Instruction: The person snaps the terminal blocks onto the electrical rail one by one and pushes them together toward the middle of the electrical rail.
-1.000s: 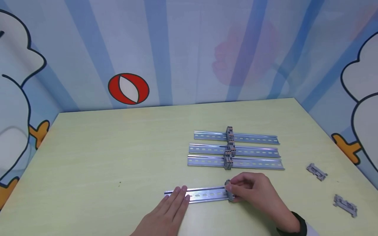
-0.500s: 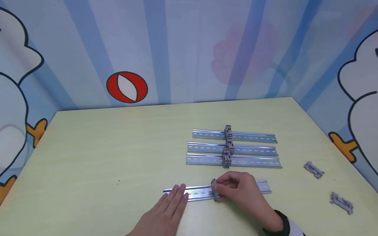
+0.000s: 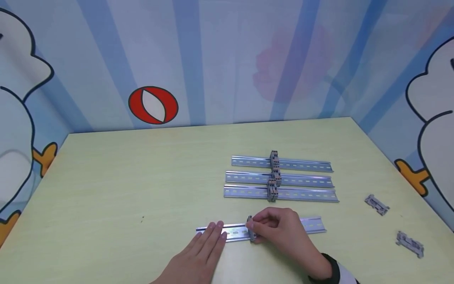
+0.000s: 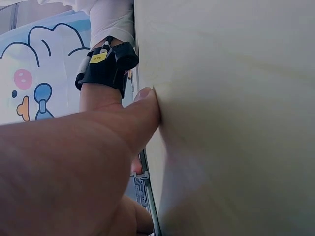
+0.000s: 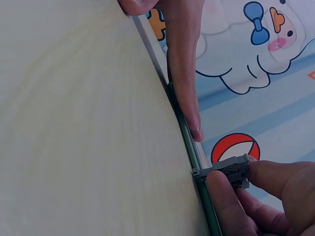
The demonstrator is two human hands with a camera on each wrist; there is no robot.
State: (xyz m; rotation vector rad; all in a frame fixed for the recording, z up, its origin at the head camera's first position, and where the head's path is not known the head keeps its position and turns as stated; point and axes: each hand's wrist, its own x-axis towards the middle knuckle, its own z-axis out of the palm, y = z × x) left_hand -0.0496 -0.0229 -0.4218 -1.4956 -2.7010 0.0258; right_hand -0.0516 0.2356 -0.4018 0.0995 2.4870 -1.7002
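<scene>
A slotted metal DIN rail (image 3: 312,225) lies across the near part of the table. My left hand (image 3: 198,254) rests flat on its left end, fingers straight and side by side. With thumb and fingers my right hand (image 3: 283,230) pinches a grey terminal block (image 3: 251,228), which stands upright on the rail just right of the left fingertips. In the right wrist view the terminal block (image 5: 226,169) sits across the rail (image 5: 184,130), held between thumb and fingers. The left wrist view shows a sliver of the block (image 4: 141,189) beyond the left thumb.
Behind the hands lie three parallel DIN rails, the far rail (image 3: 305,165), the middle rail (image 3: 308,181) and the near rail (image 3: 308,195), each with terminal blocks (image 3: 272,191) near its middle. Two loose terminal blocks lie at the right, one farther (image 3: 377,204) and one nearer (image 3: 410,244).
My right hand has moved left along the rail with the terminal block, towards the left hand, baring the rail's right end. The left hand has stayed in place on the rail.
</scene>
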